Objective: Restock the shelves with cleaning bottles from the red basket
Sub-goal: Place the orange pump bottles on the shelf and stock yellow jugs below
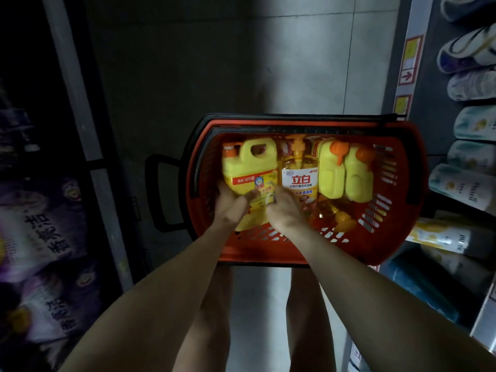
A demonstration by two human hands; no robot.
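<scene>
The jug (249, 167) lies in the left end of the basket (391, 237). Both hands grasp its lower part, the left hand (228, 206) at its left edge and the right hand (281, 214) at its right. The fingertips are blurred. Just right of the right hand lie a pump bottle (299, 181) and two yellow bottles (346, 175).

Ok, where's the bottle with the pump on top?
In the head view, the pump bottle lies central in the red basket, between the yellow jug and two orange-capped bottles.

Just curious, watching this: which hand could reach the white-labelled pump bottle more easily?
Probably the right hand: it lies beside the pump bottle, while the left hand is on the far side of the yellow jug. Both seem to grip that jug.
</scene>
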